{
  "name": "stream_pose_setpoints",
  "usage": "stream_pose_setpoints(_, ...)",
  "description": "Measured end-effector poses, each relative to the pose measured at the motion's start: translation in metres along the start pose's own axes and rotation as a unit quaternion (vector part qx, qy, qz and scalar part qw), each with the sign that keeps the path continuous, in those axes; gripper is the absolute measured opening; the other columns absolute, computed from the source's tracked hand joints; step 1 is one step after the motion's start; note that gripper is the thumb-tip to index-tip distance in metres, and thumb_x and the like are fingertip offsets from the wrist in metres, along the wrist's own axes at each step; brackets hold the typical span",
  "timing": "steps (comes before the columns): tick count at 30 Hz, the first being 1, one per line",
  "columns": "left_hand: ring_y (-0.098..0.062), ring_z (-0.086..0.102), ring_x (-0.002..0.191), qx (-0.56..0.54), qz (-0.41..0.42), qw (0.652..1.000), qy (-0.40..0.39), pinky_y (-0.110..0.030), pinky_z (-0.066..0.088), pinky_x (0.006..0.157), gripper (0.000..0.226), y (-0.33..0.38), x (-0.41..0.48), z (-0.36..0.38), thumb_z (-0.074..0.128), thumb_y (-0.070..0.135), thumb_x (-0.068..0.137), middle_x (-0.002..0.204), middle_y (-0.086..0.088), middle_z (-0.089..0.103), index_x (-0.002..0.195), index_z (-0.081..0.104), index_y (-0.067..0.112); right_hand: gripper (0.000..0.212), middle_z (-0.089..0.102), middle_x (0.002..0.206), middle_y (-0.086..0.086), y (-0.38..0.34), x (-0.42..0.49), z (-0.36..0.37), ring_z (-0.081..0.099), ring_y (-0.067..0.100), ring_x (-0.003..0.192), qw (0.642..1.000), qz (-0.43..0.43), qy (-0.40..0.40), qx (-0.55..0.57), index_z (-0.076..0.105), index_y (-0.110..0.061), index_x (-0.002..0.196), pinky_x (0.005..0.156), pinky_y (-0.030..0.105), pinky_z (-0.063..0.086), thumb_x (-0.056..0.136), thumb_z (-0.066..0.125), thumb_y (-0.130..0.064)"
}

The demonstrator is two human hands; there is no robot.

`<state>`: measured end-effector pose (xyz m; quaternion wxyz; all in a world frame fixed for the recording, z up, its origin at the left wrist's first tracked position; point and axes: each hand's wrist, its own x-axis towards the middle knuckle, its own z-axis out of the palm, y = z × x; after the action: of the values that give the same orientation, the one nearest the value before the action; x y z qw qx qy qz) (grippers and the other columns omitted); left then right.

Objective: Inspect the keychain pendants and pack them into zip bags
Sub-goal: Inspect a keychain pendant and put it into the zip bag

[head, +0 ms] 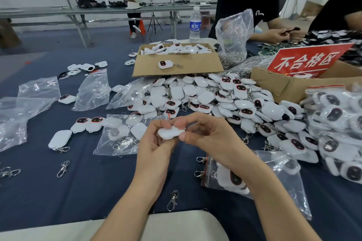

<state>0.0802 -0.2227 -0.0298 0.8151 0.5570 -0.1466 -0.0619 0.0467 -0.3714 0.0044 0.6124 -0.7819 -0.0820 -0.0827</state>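
Hands meet over the middle of a blue-covered table (88, 182): the left hand (154, 143) and the right hand (207, 135) both pinch one white keychain pendant (170, 132) between curled fingers and thumbs, its plain side up. Just beyond them a heap of pendants (205, 96) spreads to the right, with an open cardboard box (176, 64) of more pendants farther off and a red sign (307, 60) at the far right. A zip bag (284, 178) holding pendants lies under the right forearm, another filled bag (119, 137) lies left of the hands, and a loose metal clasp (172, 200) sits near, between the forearms.
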Motion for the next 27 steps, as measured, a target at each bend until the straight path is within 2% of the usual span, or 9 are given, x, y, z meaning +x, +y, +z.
stream_pose_setpoints(4, -0.023, 0.067, 0.096, -0.061, -0.027, 0.998, 0.005, -0.024, 0.058, 0.085, 0.026, -0.001, 0.001, 0.001, 0.051, -0.011, 0.094, 0.096, -0.009, 0.071, 0.101, 0.061, 0.011, 0.026, 0.074, 0.088, 0.004, 0.0, 0.0, -0.001, 0.059, 0.0, 0.071, 1.0, 0.001, 0.013, 0.008, 0.075, -0.039, 0.094, 0.071, 0.011, 0.048, 0.09, 0.074, -0.013)
stream_pose_setpoints(6, -0.024, 0.069, 0.105, -0.091, -0.046, 0.995, 0.015, -0.03, 0.058, 0.093, 0.025, 0.001, 0.002, 0.004, 0.051, -0.007, 0.095, 0.102, -0.009, 0.072, 0.105, 0.066, 0.011, 0.02, 0.069, 0.07, -0.01, 0.001, 0.0, -0.002, 0.056, -0.005, 0.061, 1.0, -0.003, 0.017, 0.013, 0.075, -0.033, 0.095, 0.061, 0.005, 0.042, 0.092, 0.073, -0.013)
stream_pose_setpoints(8, -0.016, 0.07, 0.093, -0.084, -0.058, 0.994, 0.03, -0.024, 0.059, 0.08, 0.03, 0.002, 0.003, 0.005, 0.05, -0.002, 0.098, 0.099, -0.002, 0.073, 0.104, 0.073, 0.017, 0.017, 0.07, 0.072, -0.019, 0.001, -0.001, -0.004, 0.058, -0.006, 0.06, 1.0, 0.001, 0.015, -0.006, 0.074, -0.032, 0.098, 0.061, 0.004, 0.041, 0.095, 0.07, -0.015)
stream_pose_setpoints(11, -0.008, 0.065, 0.075, 0.03, -0.077, 0.996, 0.045, -0.023, 0.053, 0.069, 0.034, 0.002, 0.004, 0.001, 0.049, 0.008, 0.104, 0.093, 0.01, 0.074, 0.122, 0.07, 0.029, 0.016, 0.073, 0.09, -0.018, 0.007, -0.003, -0.015, 0.064, -0.002, 0.081, 0.995, 0.028, 0.051, -0.084, 0.074, -0.04, 0.101, 0.078, 0.014, 0.046, 0.097, 0.066, -0.027)
stream_pose_setpoints(14, 0.001, 0.059, 0.058, 0.235, -0.103, 0.966, -0.014, -0.013, 0.046, 0.057, 0.032, 0.006, 0.007, -0.009, 0.053, 0.012, 0.104, 0.086, 0.003, 0.068, 0.134, 0.056, 0.022, 0.015, 0.07, 0.086, -0.026, 0.013, -0.009, -0.033, 0.062, -0.005, 0.072, 0.982, 0.068, 0.101, -0.146, 0.072, -0.043, 0.1, 0.067, 0.011, 0.046, 0.098, 0.063, -0.031)
stream_pose_setpoints(16, 0.002, 0.056, 0.05, 0.311, -0.128, 0.94, -0.058, -0.01, 0.044, 0.051, 0.025, 0.012, 0.009, -0.013, 0.059, 0.012, 0.101, 0.081, -0.001, 0.066, 0.125, 0.057, 0.013, 0.014, 0.068, 0.079, -0.025, 0.017, -0.012, -0.043, 0.06, -0.008, 0.066, 0.969, 0.105, 0.09, -0.205, 0.071, -0.042, 0.101, 0.061, 0.011, 0.045, 0.099, 0.06, -0.033)
stream_pose_setpoints(20, -0.006, 0.06, 0.059, 0.363, -0.154, 0.911, -0.121, -0.02, 0.052, 0.064, 0.014, 0.015, 0.007, -0.009, 0.059, 0.016, 0.1, 0.068, 0.004, 0.066, 0.11, 0.066, 0.024, 0.02, 0.067, 0.102, -0.021, 0.023, -0.013, -0.051, 0.06, -0.006, 0.093, 0.94, 0.188, 0.01, -0.284, 0.068, -0.036, 0.117, 0.073, 0.014, 0.043, 0.1, 0.058, -0.037)
stream_pose_setpoints(23, -0.01, 0.06, 0.063, 0.347, -0.165, 0.912, -0.145, -0.026, 0.053, 0.071, 0.021, 0.007, 0.001, 0.002, 0.057, 0.018, 0.102, 0.067, 0.004, 0.064, 0.119, 0.065, 0.027, 0.022, 0.068, 0.11, -0.015, 0.024, -0.012, -0.05, 0.061, 0.001, 0.103, 0.944, 0.198, 0.01, -0.266, 0.068, -0.034, 0.119, 0.08, 0.015, 0.045, 0.099, 0.061, -0.03)
stream_pose_setpoints(27, -0.008, 0.058, 0.06, 0.338, -0.179, 0.909, -0.168, -0.023, 0.051, 0.069, 0.023, 0.004, -0.004, 0.01, 0.056, 0.017, 0.103, 0.069, 0.003, 0.065, 0.122, 0.066, 0.026, 0.021, 0.067, 0.099, -0.013, 0.022, -0.013, -0.051, 0.064, -0.002, 0.086, 0.957, 0.184, 0.016, -0.225, 0.069, -0.037, 0.113, 0.064, 0.011, 0.048, 0.097, 0.065, -0.023)
